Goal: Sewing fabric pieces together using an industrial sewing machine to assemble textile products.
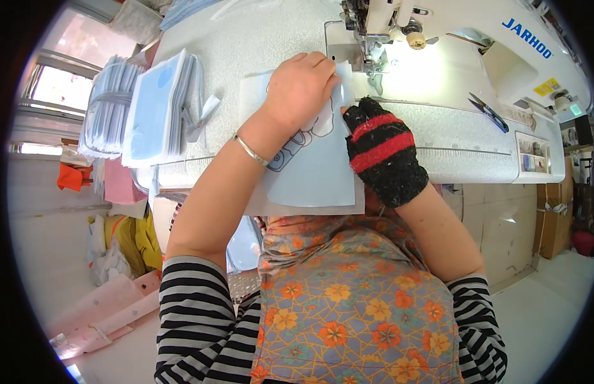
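Observation:
A light blue fabric panel [316, 182] with an outlined cartoon print lies over a slightly larger whitish sheet [258, 206], hanging past the table's front edge. My left hand [302, 89], with a bangle at the wrist, rests on the panel's upper part. Its fingers are bent and held together by the top right corner, close to the sewing machine's presser foot [374, 64]. My right hand [383, 148] wears a black and red striped fingerless glove. Its thumb and curled fingers grip the panel's right edge; the fingertips are partly hidden.
Stacked light blue and white fabric pieces [157, 109] stand at the left, beside a tied bundle [106, 105]. The white sewing machine [463, 19] spans the upper right, its lamp lit. Black-handled thread snips [489, 112] and a small parts tray [532, 153] lie to the right.

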### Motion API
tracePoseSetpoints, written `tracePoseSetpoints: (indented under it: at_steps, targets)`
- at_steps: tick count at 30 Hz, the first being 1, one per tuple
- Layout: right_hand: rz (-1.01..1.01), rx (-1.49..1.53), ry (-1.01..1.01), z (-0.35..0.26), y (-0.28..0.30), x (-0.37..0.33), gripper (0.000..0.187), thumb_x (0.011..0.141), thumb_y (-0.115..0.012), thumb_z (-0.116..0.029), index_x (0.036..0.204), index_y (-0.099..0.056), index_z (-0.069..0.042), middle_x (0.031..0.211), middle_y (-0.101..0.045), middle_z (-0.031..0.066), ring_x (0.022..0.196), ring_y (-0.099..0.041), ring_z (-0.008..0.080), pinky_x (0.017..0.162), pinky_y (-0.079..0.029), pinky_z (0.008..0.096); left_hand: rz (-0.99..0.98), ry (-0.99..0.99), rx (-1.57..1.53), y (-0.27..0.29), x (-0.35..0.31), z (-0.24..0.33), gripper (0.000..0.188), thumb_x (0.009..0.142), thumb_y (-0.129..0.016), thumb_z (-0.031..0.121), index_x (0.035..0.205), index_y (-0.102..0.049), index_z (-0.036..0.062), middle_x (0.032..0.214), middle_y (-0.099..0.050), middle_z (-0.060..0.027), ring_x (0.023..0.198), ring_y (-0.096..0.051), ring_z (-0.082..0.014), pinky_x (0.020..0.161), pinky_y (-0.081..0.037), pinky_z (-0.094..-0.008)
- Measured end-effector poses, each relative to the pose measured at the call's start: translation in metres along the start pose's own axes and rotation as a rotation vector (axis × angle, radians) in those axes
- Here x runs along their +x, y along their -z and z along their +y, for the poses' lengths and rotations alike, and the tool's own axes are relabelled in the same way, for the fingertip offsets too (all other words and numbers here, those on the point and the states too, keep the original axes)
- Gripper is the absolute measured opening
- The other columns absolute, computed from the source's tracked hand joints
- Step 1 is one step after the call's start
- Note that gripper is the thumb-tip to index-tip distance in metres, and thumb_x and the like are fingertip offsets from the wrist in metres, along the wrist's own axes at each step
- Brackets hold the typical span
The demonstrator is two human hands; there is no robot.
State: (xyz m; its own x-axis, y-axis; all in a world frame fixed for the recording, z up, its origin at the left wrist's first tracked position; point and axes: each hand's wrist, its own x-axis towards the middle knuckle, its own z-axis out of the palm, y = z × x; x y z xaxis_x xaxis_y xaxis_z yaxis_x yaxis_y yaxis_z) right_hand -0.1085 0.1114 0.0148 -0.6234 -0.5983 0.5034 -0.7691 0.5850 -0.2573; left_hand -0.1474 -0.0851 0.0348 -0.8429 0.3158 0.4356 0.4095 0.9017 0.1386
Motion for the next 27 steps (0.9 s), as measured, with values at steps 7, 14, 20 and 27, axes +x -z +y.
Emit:
tracePoseSetpoints:
  at_steps: [7,14,20,27]
  targets:
    - [0.079,-0.019,0.033,0.023,-0.007,-0.014,0.038,0.079,-0.066,-0.011,0.116,-0.064,-0.004,0.111,-0.066,0.0165,0.104,-0.062,0.037,0.09,-0.051,0.0484,0.02,-0.092,-0.071,-0.004,-0.024,0.028,0.032,0.087,-0.063,0.017,0.116,-0.059,0.0042,0.129,-0.057,-0.0166,0.123,-0.053,-0.0343,0.103,-0.042,-0.05]
    - [-0.064,-0.021,0.134,0.086,0.011,0.019,0.031,0.085,-0.059,-0.006,0.116,-0.063,-0.005,0.126,-0.061,0.0146,0.115,-0.057,0.0337,0.1,-0.045,0.0443,-0.065,-0.07,0.007,-0.012,-0.011,0.046,0.045,0.089,-0.061,0.026,0.127,-0.054,0.0026,0.137,-0.052,-0.0182,0.13,-0.047,-0.034,0.104,-0.037,-0.059]
    - [-0.05,-0.065,0.196,0.106,0.001,0.035,0.04,0.081,-0.059,-0.013,0.12,-0.061,-0.005,0.122,-0.063,0.0148,0.113,-0.059,0.0317,0.101,-0.044,0.0444,-0.025,-0.006,0.04,-0.019,0.002,0.046,0.048,0.087,-0.062,0.027,0.126,-0.054,0.0012,0.135,-0.054,-0.0178,0.127,-0.049,-0.0336,0.101,-0.039,-0.0605]
    - [-0.009,-0.081,0.218,0.101,0.0,0.028,0.037,0.08,-0.057,-0.002,0.117,-0.063,-0.004,0.121,-0.063,0.014,0.113,-0.059,0.0331,0.098,-0.047,0.0429,-0.036,0.005,0.043,-0.019,0.005,0.043,0.048,0.088,-0.061,0.026,0.129,-0.052,0.0029,0.137,-0.053,-0.0169,0.127,-0.05,-0.0349,0.102,-0.041,-0.056]
